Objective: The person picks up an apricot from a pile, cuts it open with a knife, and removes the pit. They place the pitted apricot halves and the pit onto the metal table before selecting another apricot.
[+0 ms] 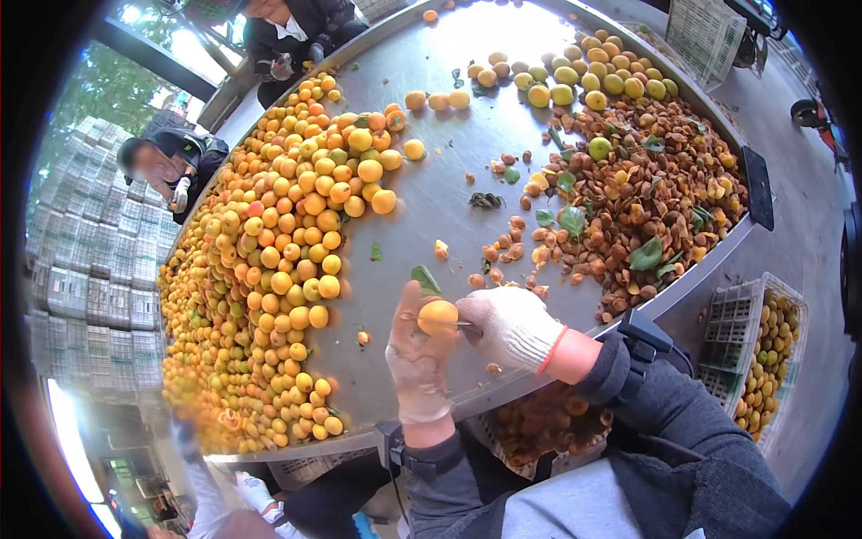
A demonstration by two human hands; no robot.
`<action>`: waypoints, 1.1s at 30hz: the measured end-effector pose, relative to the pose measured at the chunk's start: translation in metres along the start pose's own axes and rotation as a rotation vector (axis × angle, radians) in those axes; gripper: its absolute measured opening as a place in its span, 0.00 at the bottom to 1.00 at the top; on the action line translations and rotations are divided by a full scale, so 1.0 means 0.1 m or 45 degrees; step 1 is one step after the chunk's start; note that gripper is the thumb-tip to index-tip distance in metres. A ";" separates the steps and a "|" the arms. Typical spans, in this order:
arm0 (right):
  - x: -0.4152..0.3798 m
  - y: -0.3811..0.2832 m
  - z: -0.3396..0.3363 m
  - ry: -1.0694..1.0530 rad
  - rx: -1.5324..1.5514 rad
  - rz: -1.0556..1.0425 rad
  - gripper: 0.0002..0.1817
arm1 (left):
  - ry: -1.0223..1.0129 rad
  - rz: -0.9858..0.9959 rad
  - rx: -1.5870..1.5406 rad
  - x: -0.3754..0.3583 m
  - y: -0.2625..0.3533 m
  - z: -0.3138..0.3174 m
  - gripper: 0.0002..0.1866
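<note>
My left hand point(418, 373), in a thin pale glove, holds a yellow-orange apricot point(438, 314) between its thumb and fingers. My right hand point(514, 325), in a white knitted glove, grips a small knife point(467, 326). The blade lies against the apricot's side; its handle is mostly hidden in my fist. Both hands are above the near edge of a metal table point(404, 242). Left of them spreads a large heap of whole apricots point(301, 216). Beyond my right hand lies a pile of brown pits and fruit scraps point(628, 207) mixed with leaves.
More yellow fruit point(593, 72) lies at the table's far right. A white crate of fruit point(768, 350) stands right of the table, and another container of brown halves point(548, 427) sits below its edge. Co-workers point(301, 31) are along the left side; one's gloved hand point(255, 492) shows lower left.
</note>
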State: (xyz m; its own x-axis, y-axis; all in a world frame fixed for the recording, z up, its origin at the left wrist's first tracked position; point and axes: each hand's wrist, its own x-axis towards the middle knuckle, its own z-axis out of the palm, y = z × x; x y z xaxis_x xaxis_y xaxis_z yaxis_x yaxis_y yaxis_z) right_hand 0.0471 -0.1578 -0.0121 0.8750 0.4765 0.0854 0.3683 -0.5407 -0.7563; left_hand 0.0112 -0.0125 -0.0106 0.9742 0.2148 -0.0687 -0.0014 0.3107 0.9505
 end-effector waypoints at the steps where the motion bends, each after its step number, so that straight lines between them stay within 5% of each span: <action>1: 0.00 -0.02 0.00 0.040 0.013 -0.020 0.11 | 0.004 -0.041 -0.080 -0.01 -0.03 -0.01 0.32; 8: -0.02 -0.02 0.02 0.070 -0.164 0.050 0.12 | 0.066 0.000 0.168 -0.06 0.03 0.07 0.31; 12: 0.05 0.00 -0.19 -0.474 0.387 0.185 0.10 | -0.050 -0.012 0.299 -0.06 0.11 0.01 0.31; 16: -0.02 0.09 -0.20 -0.675 0.822 0.119 0.08 | -0.176 -0.080 -0.008 -0.02 0.11 -0.01 0.30; 21: -0.05 0.06 -0.48 -0.560 0.649 0.342 0.10 | -0.011 -0.049 -0.358 0.06 0.09 -0.08 0.26; 23: -0.06 0.02 -0.39 0.104 1.019 0.273 0.13 | 0.120 0.102 0.618 0.03 0.05 0.02 0.27; 24: -0.04 -0.06 -0.38 0.175 0.925 0.225 0.14 | 0.114 0.101 0.618 0.00 0.05 0.10 0.27; 26: -0.02 -0.07 -0.32 0.136 0.784 0.229 0.14 | -0.074 0.682 1.380 -0.05 0.06 0.24 0.26; 27: -0.03 -0.05 -0.31 0.083 0.640 0.228 0.15 | -0.091 0.679 1.377 -0.06 0.04 0.24 0.26; 29: -0.02 -0.03 -0.39 -0.021 0.766 0.275 0.15 | -0.006 0.193 0.566 -0.10 -0.01 0.19 0.25; 32: 0.00 -0.02 -0.42 -0.012 0.972 0.231 0.14 | -0.115 -0.072 0.286 -0.06 -0.09 0.04 0.21; 33: 0.01 -0.06 -0.52 -0.109 1.139 0.417 0.13 | -0.113 -0.074 0.287 -0.05 -0.08 0.01 0.21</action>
State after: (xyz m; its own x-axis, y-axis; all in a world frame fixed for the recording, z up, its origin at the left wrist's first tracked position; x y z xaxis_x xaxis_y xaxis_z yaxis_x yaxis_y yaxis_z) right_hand 0.0620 -0.1904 0.0263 0.8530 0.4638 -0.2395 -0.2987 0.0573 -0.9526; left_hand 0.0068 -0.0169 -0.0177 0.9873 0.1171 -0.1076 0.0956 0.1034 0.9900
